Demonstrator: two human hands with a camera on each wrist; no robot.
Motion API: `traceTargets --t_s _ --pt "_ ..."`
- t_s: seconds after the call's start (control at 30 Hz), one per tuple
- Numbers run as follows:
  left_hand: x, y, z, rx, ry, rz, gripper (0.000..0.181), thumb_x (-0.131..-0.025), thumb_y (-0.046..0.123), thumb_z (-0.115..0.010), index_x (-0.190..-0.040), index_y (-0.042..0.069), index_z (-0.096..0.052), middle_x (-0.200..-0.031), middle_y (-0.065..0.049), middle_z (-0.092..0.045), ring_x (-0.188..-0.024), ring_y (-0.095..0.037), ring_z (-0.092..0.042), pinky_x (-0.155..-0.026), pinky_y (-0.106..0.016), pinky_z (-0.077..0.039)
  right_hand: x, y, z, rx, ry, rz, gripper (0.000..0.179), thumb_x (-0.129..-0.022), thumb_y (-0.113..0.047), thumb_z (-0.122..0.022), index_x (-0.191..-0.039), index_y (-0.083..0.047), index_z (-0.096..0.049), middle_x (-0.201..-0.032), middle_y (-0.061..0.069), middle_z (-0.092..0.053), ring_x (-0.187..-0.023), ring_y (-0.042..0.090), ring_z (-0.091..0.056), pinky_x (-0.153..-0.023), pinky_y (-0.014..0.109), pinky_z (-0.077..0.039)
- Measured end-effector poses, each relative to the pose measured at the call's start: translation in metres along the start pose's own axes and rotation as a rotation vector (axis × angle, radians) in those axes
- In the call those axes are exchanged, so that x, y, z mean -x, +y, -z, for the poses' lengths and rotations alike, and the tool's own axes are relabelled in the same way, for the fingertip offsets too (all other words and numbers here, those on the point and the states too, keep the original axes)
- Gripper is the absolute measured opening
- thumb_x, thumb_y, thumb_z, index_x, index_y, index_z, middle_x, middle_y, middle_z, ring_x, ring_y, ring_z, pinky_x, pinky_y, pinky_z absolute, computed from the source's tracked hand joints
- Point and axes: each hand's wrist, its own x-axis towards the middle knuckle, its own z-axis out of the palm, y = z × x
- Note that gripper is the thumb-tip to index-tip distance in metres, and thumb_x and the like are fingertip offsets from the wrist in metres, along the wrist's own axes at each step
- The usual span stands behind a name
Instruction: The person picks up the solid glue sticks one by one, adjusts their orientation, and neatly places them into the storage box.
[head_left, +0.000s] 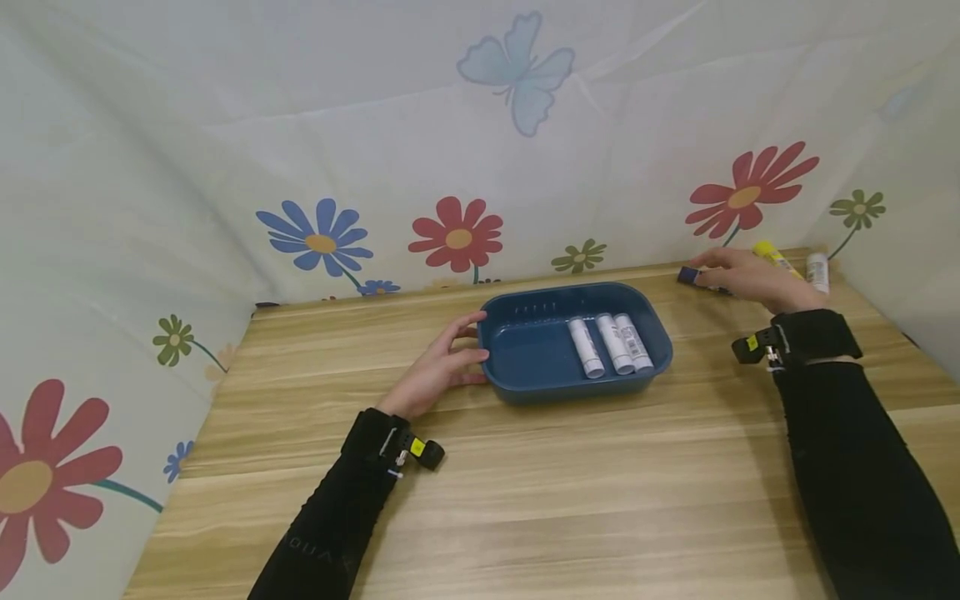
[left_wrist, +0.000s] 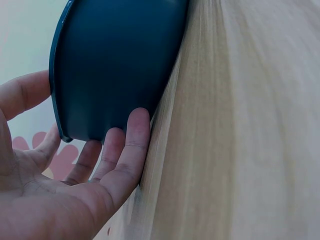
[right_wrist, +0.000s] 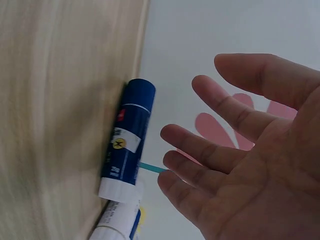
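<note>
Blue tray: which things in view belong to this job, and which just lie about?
Likely the job: dark blue rounded plastic tray; three white cylindrical tubes in it; dark blue tube near the right hand; yellow tube; loose white tube.

Just around: flower-printed white cloth; wood-grain tabletop.

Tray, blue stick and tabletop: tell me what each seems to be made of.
The tray looks like moulded plastic, with a soft sheen and rounded corners. The blue stick is probably smooth plastic, judging by its even tube shape and printed surface. The tabletop shows streaked wood grain and a dull finish; solid wood or laminate, I cannot tell.
</note>
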Motion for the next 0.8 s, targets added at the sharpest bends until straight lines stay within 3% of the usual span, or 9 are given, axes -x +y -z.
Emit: traceTargets --t_s 0.27,0.8 --pt "0.002 0.002 -0.001 -0.007 0.011 0.009 0.057 -0.098 0.016 -0.059 -0.148 0.033 -0.036 -0.144 -0.008 -0.032 -0.121 -0.032 -0.054 -0.100 -0.051 -0.052 -0.004 0.005 -0.005 0.013 0.014 -0.015 0.050 -0.103 -0.026 -0.047 -0.144 0.001 -0.035 -0.152 0.034 -0.023 -0.137 0.052 -0.024 -0.109 0.069 -0.024" --pt "-0.001 0.000 0.001 -0.009 -0.006 -0.001 0.057 -0.098 0.017 -0.059 -0.148 0.033 -0.035 -0.146 -0.011 -0.030 -0.122 -0.033 -0.054 -0.101 -0.051 -0.051 -0.008 0.013 -0.008 0.046 0.007 0.023 0.049 -0.103 -0.020 -0.047 -0.144 0.004 -0.037 -0.146 0.038 -0.029 -0.131 0.052 -0.031 -0.105 0.067 -0.032"
